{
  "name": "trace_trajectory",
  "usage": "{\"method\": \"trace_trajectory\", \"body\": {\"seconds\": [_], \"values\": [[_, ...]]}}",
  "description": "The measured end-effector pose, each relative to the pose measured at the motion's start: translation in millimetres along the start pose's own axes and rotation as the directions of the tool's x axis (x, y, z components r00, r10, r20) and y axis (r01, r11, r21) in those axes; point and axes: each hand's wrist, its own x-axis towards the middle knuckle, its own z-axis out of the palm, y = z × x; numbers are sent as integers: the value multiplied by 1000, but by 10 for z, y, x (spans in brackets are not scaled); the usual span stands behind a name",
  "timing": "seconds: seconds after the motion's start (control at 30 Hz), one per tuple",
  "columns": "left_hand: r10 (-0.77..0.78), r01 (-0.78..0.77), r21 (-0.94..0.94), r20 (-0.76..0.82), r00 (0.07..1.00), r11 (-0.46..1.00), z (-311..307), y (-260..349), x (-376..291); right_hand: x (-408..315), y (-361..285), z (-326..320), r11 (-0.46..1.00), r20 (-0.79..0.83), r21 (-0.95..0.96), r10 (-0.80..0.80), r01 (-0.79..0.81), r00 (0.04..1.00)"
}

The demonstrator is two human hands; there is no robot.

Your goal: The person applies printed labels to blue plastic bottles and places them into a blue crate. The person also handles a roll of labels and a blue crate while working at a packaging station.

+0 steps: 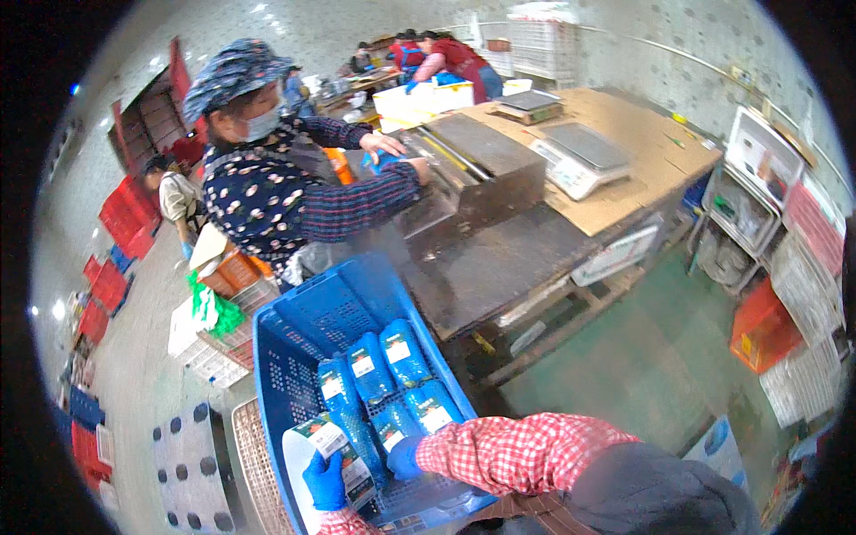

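A blue plastic crate (264,361) stands before me with several blue mesh packs (370,374) inside, most bearing a white label. Gloved in blue, my left hand (326,481) grips a strip of printed labels (321,435) on pale backing paper over the crate's near left part. My right hand (405,459), also in a blue glove, reaches into the crate at the near end of a labelled mesh pack (394,428). Its fingertips are hidden, so I cannot tell whether it grips the pack.
A masked co-worker (267,167) stands beyond the crate with both hands at a metal-topped machine (481,154). A dark worktable (495,267) holds a weighing scale (585,157). Left are a grey pallet (194,468) and stacked crates (214,354); plastic racks (756,200) stand right.
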Motion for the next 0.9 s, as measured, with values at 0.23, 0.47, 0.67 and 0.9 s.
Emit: {"method": "trace_trajectory", "body": {"seconds": [0.23,0.47,0.67,0.9], "values": [[7,-7,24,2,1000,1000,13,80,-40,-68,-42,-59,997,8,66,28,-28,1000],[10,-12,109,14,1000,994,17,126,-43,-77,-36,-39,1000,23,15,9,-10,1000],[44,-41,168,-15,999,985,15,172,-49,-61,-4,-5,1000,-9,-12,4,-4,1000],[33,-32,63,-17,999,997,9,57,-33,-152,-66,-94,1000,-13,-31,3,-3,1000]]}}
